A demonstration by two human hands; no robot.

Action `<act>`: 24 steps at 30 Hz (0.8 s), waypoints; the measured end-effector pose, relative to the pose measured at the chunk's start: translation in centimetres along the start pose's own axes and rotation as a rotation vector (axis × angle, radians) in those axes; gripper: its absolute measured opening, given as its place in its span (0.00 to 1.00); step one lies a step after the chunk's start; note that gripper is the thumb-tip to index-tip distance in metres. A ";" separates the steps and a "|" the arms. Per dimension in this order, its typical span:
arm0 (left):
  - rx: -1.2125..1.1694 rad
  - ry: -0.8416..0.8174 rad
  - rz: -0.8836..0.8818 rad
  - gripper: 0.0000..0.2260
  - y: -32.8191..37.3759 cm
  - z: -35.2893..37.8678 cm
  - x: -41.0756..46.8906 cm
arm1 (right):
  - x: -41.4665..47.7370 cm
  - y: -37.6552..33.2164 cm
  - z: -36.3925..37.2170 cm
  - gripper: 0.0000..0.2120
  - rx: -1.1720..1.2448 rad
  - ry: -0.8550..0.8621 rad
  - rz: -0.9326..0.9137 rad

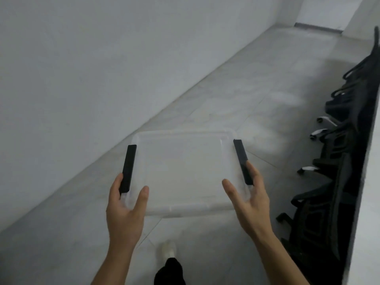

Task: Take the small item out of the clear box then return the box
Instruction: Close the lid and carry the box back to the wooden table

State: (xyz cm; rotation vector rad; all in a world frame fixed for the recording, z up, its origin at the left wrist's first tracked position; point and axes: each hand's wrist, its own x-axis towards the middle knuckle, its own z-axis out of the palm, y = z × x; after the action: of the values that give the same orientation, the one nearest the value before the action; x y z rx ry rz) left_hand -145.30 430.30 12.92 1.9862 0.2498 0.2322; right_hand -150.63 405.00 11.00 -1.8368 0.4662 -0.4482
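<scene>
I hold a clear plastic box point(185, 171) with a translucent lid in front of me, above the floor. Black latch handles run along its left side point(128, 168) and right side point(242, 161). My left hand point(125, 204) grips the near left corner, thumb on the lid and fingers by the black latch. My right hand point(248, 200) grips the near right corner in the same way. The lid is on. No small item shows through the cloudy plastic.
A white wall point(82, 79) rises on the left, meeting the pale tiled floor point(257, 89). A row of black office chairs point(339, 161) on castors lines the right side. My foot in a white shoe point(168, 250) is below the box.
</scene>
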 end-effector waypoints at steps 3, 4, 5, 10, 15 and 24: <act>-0.021 -0.095 0.006 0.31 0.3 4.7 7.5 | 6.1 0.4 2.2 0.43 -0.002 0.076 0.032; -0.036 -0.136 0.012 0.31 0.7 6.4 10.0 | 8.1 0.3 2.7 0.43 -0.005 0.107 0.047; -0.049 -0.179 0.021 0.31 1.3 8.2 12.4 | 10.1 0.2 3.1 0.42 -0.010 0.145 0.068; -0.068 -0.411 0.103 0.31 5.9 18.5 22.6 | 18.8 -0.3 2.5 0.44 -0.045 0.360 0.144; -0.071 -0.653 0.220 0.31 11.4 31.1 27.9 | 26.1 1.0 -1.1 0.40 -0.023 0.608 0.236; -0.065 -0.785 0.281 0.31 21.0 56.3 36.8 | 48.8 7.2 -9.3 0.48 0.033 0.802 0.345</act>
State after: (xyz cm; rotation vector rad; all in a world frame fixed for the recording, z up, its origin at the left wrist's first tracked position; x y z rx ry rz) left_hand -93.07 383.07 10.78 1.8923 -0.5337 -0.3626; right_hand -114.72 370.01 10.52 -1.4431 1.2826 -0.9394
